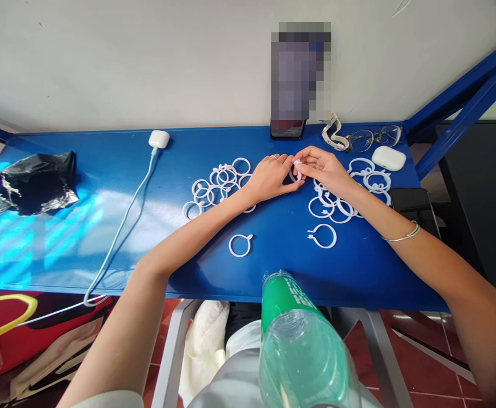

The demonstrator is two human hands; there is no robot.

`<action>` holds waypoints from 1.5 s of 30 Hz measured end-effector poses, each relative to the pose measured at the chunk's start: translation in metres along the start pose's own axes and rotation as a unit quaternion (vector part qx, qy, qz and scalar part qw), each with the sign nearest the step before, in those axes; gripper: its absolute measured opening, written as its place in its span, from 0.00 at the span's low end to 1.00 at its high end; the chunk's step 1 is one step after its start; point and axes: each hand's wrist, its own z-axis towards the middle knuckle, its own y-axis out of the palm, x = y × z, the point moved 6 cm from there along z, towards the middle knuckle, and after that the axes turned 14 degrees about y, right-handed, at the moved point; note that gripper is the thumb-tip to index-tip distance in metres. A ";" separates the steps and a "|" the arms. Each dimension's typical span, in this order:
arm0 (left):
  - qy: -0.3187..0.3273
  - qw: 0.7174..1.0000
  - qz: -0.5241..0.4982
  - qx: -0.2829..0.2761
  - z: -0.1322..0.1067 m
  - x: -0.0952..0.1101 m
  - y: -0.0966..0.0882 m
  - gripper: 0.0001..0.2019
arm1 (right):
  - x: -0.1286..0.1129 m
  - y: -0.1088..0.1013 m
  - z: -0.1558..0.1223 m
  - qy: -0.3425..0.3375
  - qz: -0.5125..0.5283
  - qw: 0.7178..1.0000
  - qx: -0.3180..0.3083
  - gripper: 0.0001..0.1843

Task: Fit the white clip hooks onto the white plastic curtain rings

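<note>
My left hand and my right hand meet above the blue table. Between their fingertips is a white plastic ring clip; the right thumb and fingers pinch it, and the left fingers close on its other side, partly hiding it. Under and beside my left forearm lies a group of white ring clips, most looking fastened. Another group of ring clips spreads under my right wrist, some with visible gaps. Nearer the front edge lie a single closed ring clip and an unfastened ring clip.
A green-labelled plastic bottle stands at the front edge, close to me. At the left are a black plastic bag and a charger cable. Glasses, a white earbud case and phones lie at the back and right.
</note>
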 end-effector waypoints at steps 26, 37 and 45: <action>-0.004 1.000 -0.004 -0.010 0.000 0.001 -0.001 0.20 | 0.001 0.002 0.000 -0.001 0.007 1.000 -0.019 0.17; -0.003 1.000 -0.008 -0.002 0.000 0.001 -0.001 0.20 | -0.001 0.002 -0.001 0.009 0.001 1.000 -0.010 0.18; -0.006 1.000 -0.009 -0.006 0.000 0.001 -0.002 0.20 | -0.001 0.002 0.000 0.009 0.003 1.000 -0.012 0.18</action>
